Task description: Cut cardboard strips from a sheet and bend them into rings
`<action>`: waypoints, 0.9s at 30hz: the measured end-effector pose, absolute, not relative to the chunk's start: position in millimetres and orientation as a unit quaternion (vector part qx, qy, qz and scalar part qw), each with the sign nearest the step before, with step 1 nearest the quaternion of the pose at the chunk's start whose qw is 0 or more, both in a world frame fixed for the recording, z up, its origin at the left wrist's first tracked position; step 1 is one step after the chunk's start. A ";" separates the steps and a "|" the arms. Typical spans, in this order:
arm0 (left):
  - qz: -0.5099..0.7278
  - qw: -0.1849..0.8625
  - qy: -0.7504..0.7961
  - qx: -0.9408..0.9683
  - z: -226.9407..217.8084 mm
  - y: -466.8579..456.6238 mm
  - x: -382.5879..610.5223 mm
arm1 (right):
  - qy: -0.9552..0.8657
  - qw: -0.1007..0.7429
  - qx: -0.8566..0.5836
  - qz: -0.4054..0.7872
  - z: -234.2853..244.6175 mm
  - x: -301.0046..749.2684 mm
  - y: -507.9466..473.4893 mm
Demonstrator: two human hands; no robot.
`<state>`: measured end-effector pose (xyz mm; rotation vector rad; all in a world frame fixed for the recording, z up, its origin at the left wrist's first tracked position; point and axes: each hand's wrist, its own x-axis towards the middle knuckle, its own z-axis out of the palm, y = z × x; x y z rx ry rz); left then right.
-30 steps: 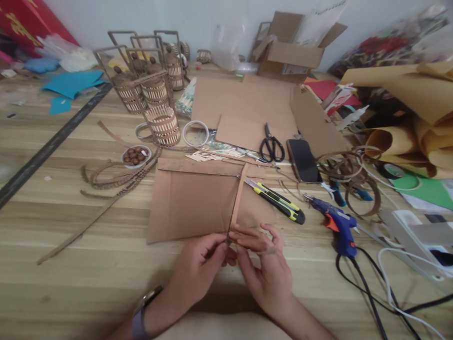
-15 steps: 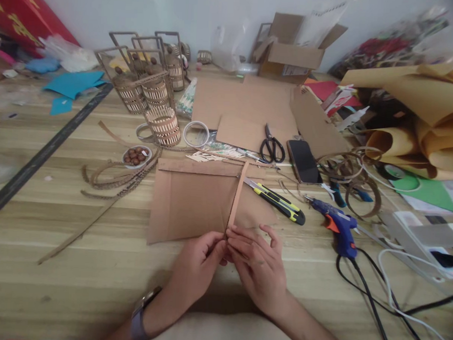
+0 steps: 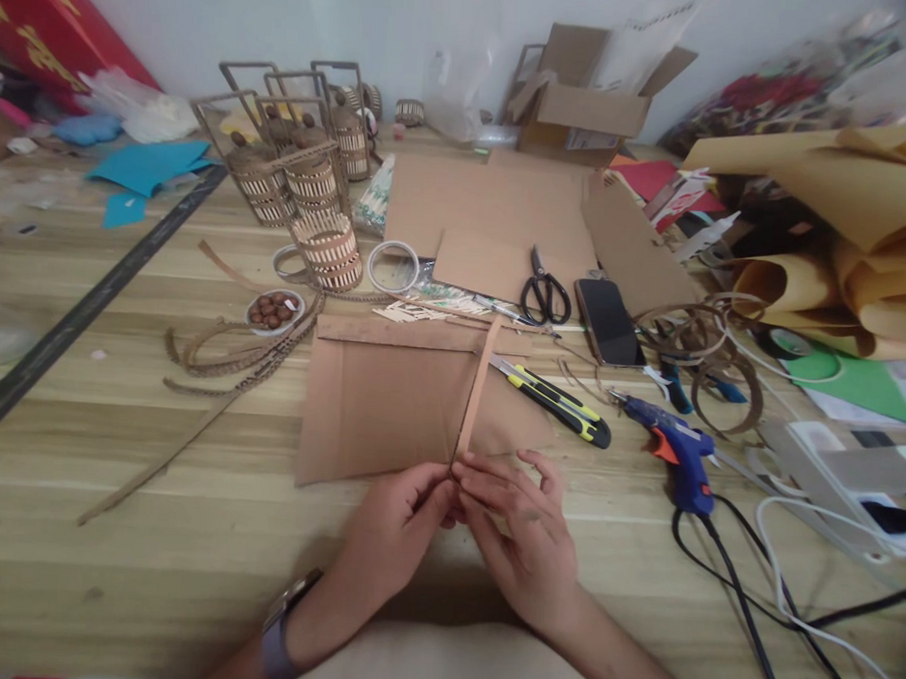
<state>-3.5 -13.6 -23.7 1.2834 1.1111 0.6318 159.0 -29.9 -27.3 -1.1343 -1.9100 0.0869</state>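
Where hands meet at near centre, left hand [image 3: 398,530] pinches near end of cardboard strip [image 3: 478,386]; right hand [image 3: 528,545] grips same end, other fingers loosely spread. Pinch point itself hidden behind fingertips. Strip runs far across cardboard sheet [image 3: 375,401]. Utility knife [image 3: 553,400] just right. Glue gun [image 3: 677,453] farther right, cable cut off by frame edge.
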 end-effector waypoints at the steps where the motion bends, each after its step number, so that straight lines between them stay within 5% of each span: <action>1: 0.273 0.617 0.486 0.556 -24.3 -13.5 -3.4 | -0.768 0.443 -0.462 0.032 -27.5 158.6 -29.7; 9: 0.291 0.610 0.488 0.553 -21.5 -16.0 -3.2 | -0.761 0.450 -0.464 0.049 -26.5 160.3 -27.6; 21: 0.339 0.804 0.424 0.242 -11.7 -6.9 1.8 | -0.758 0.457 -0.462 0.060 -29.7 159.4 -27.2; 27: 0.322 0.816 0.428 0.215 -15.6 -4.5 0.6 | -0.753 0.459 -0.466 0.077 -31.2 158.2 -28.1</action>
